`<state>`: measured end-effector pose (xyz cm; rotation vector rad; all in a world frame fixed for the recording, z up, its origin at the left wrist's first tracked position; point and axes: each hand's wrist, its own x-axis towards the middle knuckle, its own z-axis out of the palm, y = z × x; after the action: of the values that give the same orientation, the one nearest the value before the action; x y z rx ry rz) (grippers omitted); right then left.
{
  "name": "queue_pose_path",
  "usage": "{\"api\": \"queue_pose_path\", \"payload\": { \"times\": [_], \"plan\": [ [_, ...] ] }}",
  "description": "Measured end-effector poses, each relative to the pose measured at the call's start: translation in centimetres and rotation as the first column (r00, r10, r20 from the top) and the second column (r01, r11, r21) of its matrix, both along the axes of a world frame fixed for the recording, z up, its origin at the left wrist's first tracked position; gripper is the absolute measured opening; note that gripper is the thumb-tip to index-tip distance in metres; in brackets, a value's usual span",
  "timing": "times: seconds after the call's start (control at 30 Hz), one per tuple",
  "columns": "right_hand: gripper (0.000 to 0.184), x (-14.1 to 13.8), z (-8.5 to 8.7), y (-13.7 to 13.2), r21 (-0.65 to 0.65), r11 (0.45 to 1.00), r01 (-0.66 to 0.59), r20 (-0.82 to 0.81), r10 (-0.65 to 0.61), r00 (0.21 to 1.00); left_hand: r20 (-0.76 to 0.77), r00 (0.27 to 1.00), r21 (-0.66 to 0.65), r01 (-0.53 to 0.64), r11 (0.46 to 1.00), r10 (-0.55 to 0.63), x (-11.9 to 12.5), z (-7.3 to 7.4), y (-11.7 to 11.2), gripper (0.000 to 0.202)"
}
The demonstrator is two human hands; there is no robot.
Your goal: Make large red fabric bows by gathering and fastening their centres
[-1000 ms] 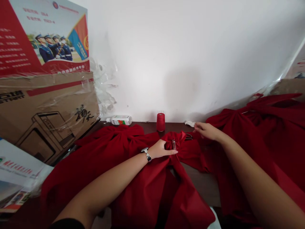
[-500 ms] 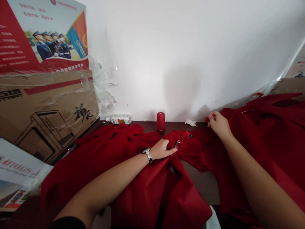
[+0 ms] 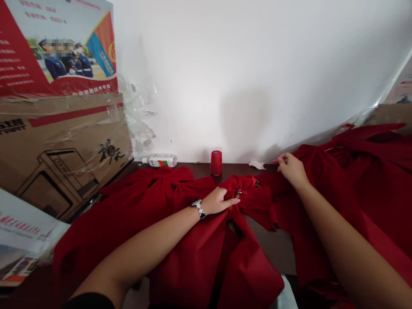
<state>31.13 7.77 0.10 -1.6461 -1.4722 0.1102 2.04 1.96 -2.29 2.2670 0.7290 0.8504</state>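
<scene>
A white wall [image 3: 244,86] rose behind a dark wooden surface [image 3: 234,168], with a taped cardboard box [image 3: 64,150] and a poster [image 3: 58,43] of uniformed figures standing well left of a red thread cone [image 3: 216,163] at the surface's back edge. Red cloth [image 3: 144,189] spread in heavy folds left of the cone, while a second red garment mass [image 3: 363,171] lay well to its right. A gathered fold [image 3: 233,184] sat just in front of the cone, and the work at that moment centred there. The person's left hand [image 3: 217,201], a wristwatch [image 3: 198,209] on its wrist, lay on that fold with fingers together; whether its grip was clamped could not be told. A small metal clasp [image 3: 238,194] showed in the fabric beside the fingertips. Right of the cone, the right hand [image 3: 291,168] held its grip loosely apart at the cloth, near a crumpled white tissue [image 3: 256,165]. A white plastic bottle [image 3: 160,160] lay on its side left of the cone.
</scene>
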Motion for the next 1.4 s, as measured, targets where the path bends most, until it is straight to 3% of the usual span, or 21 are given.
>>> {"api": "queue_pose_path", "payload": {
  "times": [0.13, 0.23, 0.33, 0.4, 0.5, 0.6, 0.87, 1.17, 1.3, 1.4],
  "plan": [
    [0.013, -0.5, 0.4, -0.2, -0.019, 0.982, -0.187, -0.114, 0.184, 0.976, -0.015, 0.998, -0.015, -0.055, 0.998, 0.055, -0.2, -0.1, 0.3, 0.033],
    [0.027, -2.0, 0.8, -0.7, 0.015, 0.907, -0.421, -0.132, 0.419, 0.898, -0.064, 0.984, -0.037, -0.168, 0.985, 0.165, -0.4, -0.3, 0.6, 0.036],
    [0.032, -4.1, 1.4, -1.8, -0.011, 0.760, -0.649, -0.129, 0.643, 0.755, -0.100, 0.964, -0.054, -0.251, 0.966, 0.245, -0.5, -0.6, 0.9, 0.043],
    [0.032, -5.4, 1.7, -2.7, -0.081, 0.646, -0.759, -0.221, 0.731, 0.646, -0.094, 0.963, -0.063, -0.258, 0.964, 0.252, -0.6, -0.6, 1.0, 0.043],
    [0.030, -6.6, 1.9, -3.7, -0.143, 0.476, -0.868, -0.348, 0.797, 0.494, -0.035, 0.982, -0.087, -0.187, 0.978, 0.185, -0.5, -0.3, 0.8, 0.036],
    [0.029, -7.1, 1.8, -4.0, -0.142, 0.376, -0.916, -0.339, 0.851, 0.402, 0.063, 0.995, -0.096, -0.071, 0.993, 0.077, -0.4, 0.1, 0.6, 0.034],
    [0.034, -8.1, 0.7, -3.6, -0.076, 0.399, -0.914, -0.454, 0.802, 0.388, 0.100, 0.995, -0.100, -0.006, 0.995, 0.016, -0.3, -0.4, 0.8, 0.039],
    [0.027, -7.8, 1.6, -4.2, -0.035, 0.400, -0.916, -0.504, 0.785, 0.362, 0.118, 0.993, -0.060, -0.015, 0.998, 0.022, -0.5, -0.2, 0.8, 0.038],
    [0.026, -8.0, 1.3, -4.2, -0.030, 0.369, -0.929, -0.468, 0.816, 0.340, 0.125, 0.992, -0.053, -0.006, 0.999, 0.012, -0.5, -0.3, 0.9, 0.037],
    [0.030, -8.5, 0.8, -4.1, -0.048, 0.393, -0.918, -0.447, 0.814, 0.371, 0.135, 0.990, -0.088, 0.043, 0.995, -0.030, -0.4, -0.1, 0.9, 0.037]
  ]
}}
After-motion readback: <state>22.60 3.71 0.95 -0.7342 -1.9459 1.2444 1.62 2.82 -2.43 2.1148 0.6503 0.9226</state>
